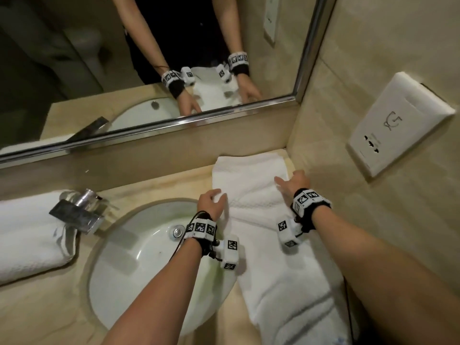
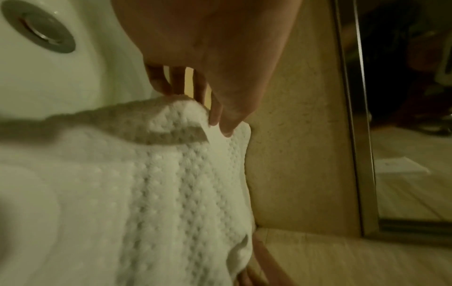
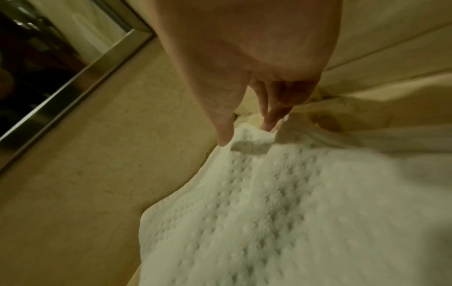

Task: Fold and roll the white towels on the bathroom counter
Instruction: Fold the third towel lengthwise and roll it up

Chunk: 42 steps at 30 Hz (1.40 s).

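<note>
A folded towel [image 1: 29, 235] lies left of the sink [image 1: 139, 257]. On the right of the desk [image 1: 159, 188], the left hand [image 1: 210, 202] and right hand [image 1: 295, 181] each pinch a long towel's [image 1: 273, 270] fold; rolling remains.

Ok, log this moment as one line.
step: folding | towel: flat by sink | left hand: pinches left edge | right hand: pinches right edge

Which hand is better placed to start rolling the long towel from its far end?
Right, probably. The right hand pinches the long towel nearer its far end; the left hand holds the side edge by the sink.
</note>
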Tool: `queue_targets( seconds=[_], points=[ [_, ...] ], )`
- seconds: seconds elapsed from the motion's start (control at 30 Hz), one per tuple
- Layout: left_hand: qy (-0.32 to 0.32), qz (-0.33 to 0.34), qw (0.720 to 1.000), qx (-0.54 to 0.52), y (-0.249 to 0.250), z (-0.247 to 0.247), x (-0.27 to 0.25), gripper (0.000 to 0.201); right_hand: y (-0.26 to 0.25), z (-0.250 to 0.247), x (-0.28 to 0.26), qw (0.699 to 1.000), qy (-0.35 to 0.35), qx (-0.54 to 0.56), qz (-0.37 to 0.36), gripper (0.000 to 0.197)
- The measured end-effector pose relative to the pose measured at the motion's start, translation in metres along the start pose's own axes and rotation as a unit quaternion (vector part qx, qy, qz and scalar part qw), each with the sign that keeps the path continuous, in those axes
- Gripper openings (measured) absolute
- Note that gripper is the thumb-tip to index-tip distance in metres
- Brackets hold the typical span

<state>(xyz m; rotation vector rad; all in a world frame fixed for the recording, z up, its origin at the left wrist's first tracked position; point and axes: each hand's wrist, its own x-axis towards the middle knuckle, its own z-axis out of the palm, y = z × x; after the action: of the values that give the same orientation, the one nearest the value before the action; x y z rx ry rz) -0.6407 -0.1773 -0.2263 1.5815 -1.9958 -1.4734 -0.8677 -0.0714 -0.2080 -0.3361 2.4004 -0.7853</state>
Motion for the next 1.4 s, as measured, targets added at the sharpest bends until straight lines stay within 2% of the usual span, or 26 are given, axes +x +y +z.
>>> queue_targets(
  seconds=[0.07,0.1,0.2,0.3,0.37,0.43,0.47,0.5,0.6,0.63,0.73,0.93,1.03,1.2,1.4],
  points=[
    [0.015,-0.022,0.997,-0.067,0.001,0.003,0.006,0.044,-0.002,0.004,0.015,0.999,-0.017,0.009,0.025,0.08],
    [0.017,-0.034,0.994,-0.1,0.001,0.004,0.007,0.044,-0.003,0.004,0.019,0.999,-0.028,0.007,0.027,0.077],
    [0.025,-0.057,0.983,-0.173,0.002,0.006,0.012,0.042,-0.005,0.006,0.033,0.998,-0.067,-0.004,0.019,0.051],
    [0.04,-0.071,0.976,-0.204,-0.001,0.005,0.013,0.04,-0.01,0.006,0.043,0.994,-0.098,-0.058,0.003,0.046],
    [0.052,-0.066,0.971,-0.222,0.001,0.005,0.012,0.035,-0.014,0.01,0.047,0.998,-0.038,-0.037,-0.037,0.037],
    [0.067,-0.052,0.968,-0.236,0.007,0.002,0.012,0.031,-0.024,0.016,0.041,0.992,0.063,0.035,-0.102,0.023],
    [0.067,-0.045,0.968,-0.238,0.01,0.001,0.012,0.032,-0.029,0.017,0.039,0.988,0.084,0.063,-0.116,0.021],
    [0.056,-0.038,0.97,-0.234,0.012,-0.001,0.012,0.036,-0.034,0.018,0.038,0.988,0.078,0.075,-0.114,0.024],
    [-0.007,-0.033,0.984,-0.174,0.014,-0.005,0.008,0.053,-0.031,0.014,0.03,0.998,0.025,0.022,-0.045,0.051],
    [-0.013,-0.021,0.99,-0.141,0.014,-0.006,0.005,0.054,-0.026,0.01,0.025,0.998,0.025,0.012,-0.049,0.056],
    [0.002,0.02,0.998,-0.063,0.011,-0.005,-0.01,0.049,-0.007,-0.004,-0.007,0.994,0.033,0.05,-0.088,0.05],
    [0.026,-0.043,0.999,-0.019,-0.011,0.016,-0.063,0.014,0.077,-0.014,-0.093,0.994,0.026,0.081,-0.064,0.03],
    [-0.025,-0.089,0.996,0.002,-0.023,0.028,-0.094,0.016,0.119,-0.017,-0.136,0.995,0.041,0.054,-0.075,0.033],
    [-0.092,-0.105,0.989,0.054,-0.052,0.041,-0.142,0.028,0.178,-0.022,-0.187,0.993,0.065,0.008,-0.097,0.049],
    [-0.118,-0.112,0.982,0.093,-0.069,0.049,-0.195,0.045,0.236,-0.03,-0.224,0.994,0.096,-0.028,-0.053,0.069]
  ],
)
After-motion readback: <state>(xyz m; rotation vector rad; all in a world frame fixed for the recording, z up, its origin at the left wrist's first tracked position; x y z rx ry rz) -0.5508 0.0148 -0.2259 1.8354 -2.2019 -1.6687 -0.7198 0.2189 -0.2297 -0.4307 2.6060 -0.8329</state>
